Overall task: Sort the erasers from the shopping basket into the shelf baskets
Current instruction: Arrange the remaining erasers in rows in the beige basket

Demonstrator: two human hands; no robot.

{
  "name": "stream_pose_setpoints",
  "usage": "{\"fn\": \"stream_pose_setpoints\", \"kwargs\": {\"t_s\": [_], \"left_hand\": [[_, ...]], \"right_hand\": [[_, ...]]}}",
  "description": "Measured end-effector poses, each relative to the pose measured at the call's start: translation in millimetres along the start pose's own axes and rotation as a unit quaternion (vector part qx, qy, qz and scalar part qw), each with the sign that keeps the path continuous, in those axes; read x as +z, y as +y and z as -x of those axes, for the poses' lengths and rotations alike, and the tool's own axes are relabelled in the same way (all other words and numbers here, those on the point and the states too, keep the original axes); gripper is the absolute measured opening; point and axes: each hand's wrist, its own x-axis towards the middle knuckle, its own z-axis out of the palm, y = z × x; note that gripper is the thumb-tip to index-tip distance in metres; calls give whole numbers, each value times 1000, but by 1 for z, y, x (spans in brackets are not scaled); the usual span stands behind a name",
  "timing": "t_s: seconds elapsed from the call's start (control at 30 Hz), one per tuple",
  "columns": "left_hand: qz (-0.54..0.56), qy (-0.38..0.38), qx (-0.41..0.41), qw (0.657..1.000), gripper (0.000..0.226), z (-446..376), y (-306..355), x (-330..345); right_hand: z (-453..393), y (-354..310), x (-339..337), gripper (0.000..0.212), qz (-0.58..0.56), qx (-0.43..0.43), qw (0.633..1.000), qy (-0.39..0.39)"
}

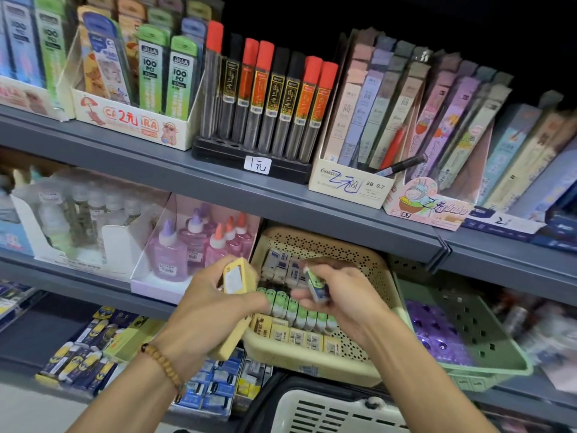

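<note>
L hand (209,300), beaded bracelet (162,364) on wrist, grips yellow erasers (236,278), one up at 12 o'clock of the fist, another sticking out at 6. At 3 o'clock of it, R hand (338,292) pinches a small white/blue eraser (317,287) w/ green top, tilted. Both hover over beige shelf basket (368,267) holding rows of erasers: green-capped ones (299,314) mid, yellow at front. Green basket (487,354) touching at its 3 o'clock. Shopping basket (327,410) at 6, rim only.

green lead packs (165,73) read "100 pcs"; their white display box (131,121) is marked "2元". the black tube rack's tag (258,165) reads "1元". the cream carton (351,185) shows "2b 0.7".
</note>
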Motion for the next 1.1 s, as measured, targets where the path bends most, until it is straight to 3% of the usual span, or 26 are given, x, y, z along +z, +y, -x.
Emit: {"fn": "stream_pose_setpoints", "kwargs": {"t_s": [0.1, 0.2, 0.43, 0.53, 0.8, 0.93, 1.0, 1.1], "left_hand": [[29, -10, -5, 1000, 37, 0, 1, 1], [63, -15, -14, 998, 36, -1, 1, 1], [69, -6, -22, 997, 31, -3, 1, 0], [63, 3, -13, 998, 31, -3, 3, -1], [40, 23, 20, 999, 33, -3, 3, -2], [-19, 34, 50, 998, 37, -3, 3, -1], [-52, 36, 59, 996, 40, -3, 3, 0], [-104, 23, 73, 992, 42, -2, 3, 4]], "right_hand": [[-10, 9, -11, 15, 152, -5, 987, 45], [-21, 16, -20, 18, 196, 0, 977, 81], [-36, 18, -30, 15, 253, 7, 967, 19], [-42, 16, -26, 24, 224, 12, 974, 42], [-53, 26, -7, 14, 239, 31, 969, 59], [-41, 22, -3, 6, 301, -29, 951, 66], [-27, 13, 2, 8, 263, -77, 961, 42], [2, -7, 14, 25, 175, -111, 976, -66]]}}
